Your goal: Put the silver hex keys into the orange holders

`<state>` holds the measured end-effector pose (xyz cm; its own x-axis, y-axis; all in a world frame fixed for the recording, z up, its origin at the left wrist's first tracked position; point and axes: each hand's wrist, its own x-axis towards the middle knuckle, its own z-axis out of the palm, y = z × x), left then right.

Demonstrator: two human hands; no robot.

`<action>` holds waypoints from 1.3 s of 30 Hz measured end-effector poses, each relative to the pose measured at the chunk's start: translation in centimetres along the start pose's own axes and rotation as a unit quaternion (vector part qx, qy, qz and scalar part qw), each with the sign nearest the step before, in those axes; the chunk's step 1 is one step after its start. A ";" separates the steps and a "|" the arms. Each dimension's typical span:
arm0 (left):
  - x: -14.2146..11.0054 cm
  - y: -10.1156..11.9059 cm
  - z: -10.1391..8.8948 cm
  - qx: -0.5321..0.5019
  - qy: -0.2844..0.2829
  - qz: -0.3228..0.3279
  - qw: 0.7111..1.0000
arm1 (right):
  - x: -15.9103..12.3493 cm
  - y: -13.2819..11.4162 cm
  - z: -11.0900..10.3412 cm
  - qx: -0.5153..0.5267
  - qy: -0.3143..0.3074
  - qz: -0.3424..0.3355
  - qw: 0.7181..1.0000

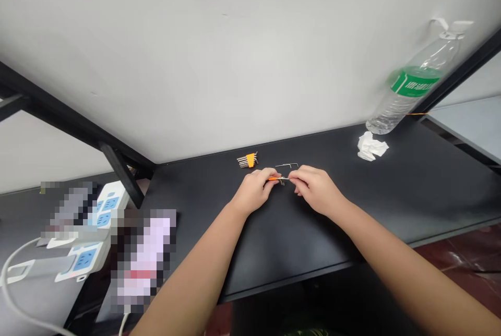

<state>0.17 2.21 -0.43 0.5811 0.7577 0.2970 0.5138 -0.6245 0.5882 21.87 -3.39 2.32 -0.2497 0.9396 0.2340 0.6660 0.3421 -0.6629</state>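
Above the black desk, my left hand [252, 190] is closed on an orange hex key holder [273, 178], with a few short metal ends showing beside it. My right hand [316, 188] pinches a thin metal hex key [286, 179] that reaches across to the orange holder. Whether this key sits inside the holder, I cannot tell. Just beyond my fingers lie loose L-shaped hex keys [288, 165]. Another hex key set [250, 160], several keys in an orange holder, rests farther back to the left.
At the right back stand a large clear water bottle [415, 83] with a green label and a crumpled white tissue [371, 146]. A white power strip [102, 224] and a blurred-out phone-like object [151, 252] with a cable lie left. A wall bounds the desk [188, 252].
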 end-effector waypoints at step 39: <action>0.6 -1.4 0.6 0.078 0.028 -0.032 0.996 | 5.4 2.9 0.6 -0.291 -0.031 0.009 0.956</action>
<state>0.17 3.38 -1.54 0.5097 0.8037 0.3070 0.6431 -0.5929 0.4846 22.01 2.68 1.23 -0.2630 0.9493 0.1722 0.9446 0.2897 -0.1545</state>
